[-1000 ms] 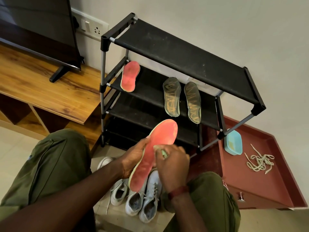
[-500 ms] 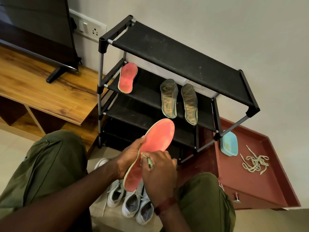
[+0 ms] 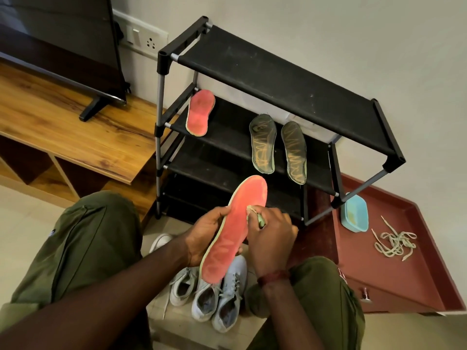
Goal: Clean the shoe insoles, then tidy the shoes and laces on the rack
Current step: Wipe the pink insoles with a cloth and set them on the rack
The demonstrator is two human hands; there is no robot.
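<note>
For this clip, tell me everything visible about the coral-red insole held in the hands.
The insole is coral-red on its upturned face with a pale green edge, foam-like, scuffed and patchy. It slants toe end toward the rack, heel over the white shoes. The left hand grips its left edge; the right hand presses a small pale-green tool against its toe half.

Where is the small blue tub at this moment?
In the head view, the blue tub sits on the right, on the red tray, beside the black rack's right leg, with the tangled laces just to its right.
</note>
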